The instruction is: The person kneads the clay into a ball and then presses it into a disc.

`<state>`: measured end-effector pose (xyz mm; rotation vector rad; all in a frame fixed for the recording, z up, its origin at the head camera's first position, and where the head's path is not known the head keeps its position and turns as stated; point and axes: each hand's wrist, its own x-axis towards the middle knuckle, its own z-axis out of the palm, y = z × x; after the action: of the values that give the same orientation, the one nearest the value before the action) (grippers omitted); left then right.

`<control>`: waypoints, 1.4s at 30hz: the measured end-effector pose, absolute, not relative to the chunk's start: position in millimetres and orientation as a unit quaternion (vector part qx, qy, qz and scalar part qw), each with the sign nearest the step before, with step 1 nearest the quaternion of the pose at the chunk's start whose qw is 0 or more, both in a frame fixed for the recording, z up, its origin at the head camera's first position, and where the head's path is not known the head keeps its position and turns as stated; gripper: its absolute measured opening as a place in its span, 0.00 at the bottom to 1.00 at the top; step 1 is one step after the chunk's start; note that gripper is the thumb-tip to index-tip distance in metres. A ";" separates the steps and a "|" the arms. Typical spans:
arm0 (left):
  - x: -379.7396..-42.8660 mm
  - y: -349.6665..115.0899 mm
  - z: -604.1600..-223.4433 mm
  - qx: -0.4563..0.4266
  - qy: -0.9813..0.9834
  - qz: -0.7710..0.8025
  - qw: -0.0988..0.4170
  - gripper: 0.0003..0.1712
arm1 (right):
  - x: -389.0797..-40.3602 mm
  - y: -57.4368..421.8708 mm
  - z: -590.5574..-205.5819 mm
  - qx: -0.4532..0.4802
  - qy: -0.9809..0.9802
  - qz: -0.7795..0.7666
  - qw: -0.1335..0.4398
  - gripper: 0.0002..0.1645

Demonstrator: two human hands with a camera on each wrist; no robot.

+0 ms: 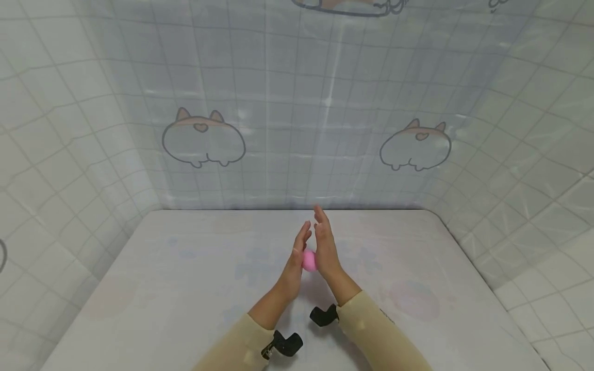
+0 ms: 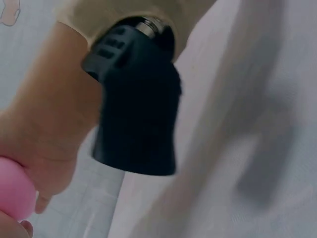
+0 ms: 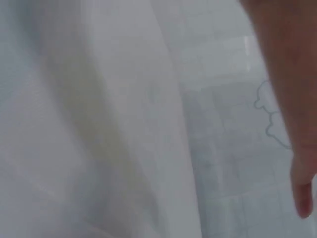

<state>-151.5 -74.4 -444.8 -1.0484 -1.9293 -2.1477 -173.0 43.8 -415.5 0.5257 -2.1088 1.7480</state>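
Observation:
A smooth pink ball sits between the two palms in the head view. My left hand presses it from the left with fingers straight and pointing away. From the other side my right hand faces it, palm inward, its fingers also extended. The fingertips of the two hands lean toward each other above the ball. In the left wrist view the pink ball shows at the lower left edge against the heel of the hand. The right wrist view has only part of the right hand at its edge; the ball is outside it.
Under the hands lies a white table with faint pastel prints. A gridded curtain with cartoon animals hangs behind and along both sides. Black wrist devices stick out from both pale yellow sleeves.

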 end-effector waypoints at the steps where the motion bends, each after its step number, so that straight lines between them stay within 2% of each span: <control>1: -151.6 -74.1 -443.8 -0.340 -0.629 -0.698 0.041 0.48 | -170.2 43.5 -411.7 0.179 -0.754 0.608 0.171 0.32; 4: -152.9 -73.5 -440.2 -0.334 -0.633 -0.696 0.056 0.49 | -166.3 43.2 -406.9 0.179 -0.767 0.598 0.148 0.33; 7: -157.1 -73.0 -437.1 -0.334 -0.637 -0.691 0.077 0.48 | -174.2 43.1 -420.4 0.197 -0.744 0.628 0.111 0.34; 12: -167.0 -71.3 -432.9 -0.318 -0.655 -0.676 0.113 0.48 | -188.8 40.7 -446.2 0.241 -0.673 0.696 0.064 0.46; 22: -187.2 -73.7 -436.5 -0.226 -0.705 -0.653 0.159 0.52 | -180.1 36.5 -445.4 0.293 -0.645 0.705 0.023 0.38; 30: -202.2 -77.7 -440.9 -0.178 -0.676 -0.690 0.185 0.50 | -174.0 35.3 -428.8 0.303 -0.638 0.708 0.012 0.45; 35: -200.6 -74.6 -443.8 -0.205 -0.703 -0.662 0.159 0.51 | -180.0 39.6 -422.0 0.267 -0.650 0.711 0.023 0.42; 42: -193.0 -64.5 -445.7 -0.303 -0.695 -0.629 0.172 0.49 | -193.6 44.2 -412.9 0.180 -0.680 0.709 0.044 0.39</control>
<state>-193.0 -64.5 -445.7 -0.8610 -1.9733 -1.7847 -193.6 44.2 -412.9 0.5490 -2.0788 2.1673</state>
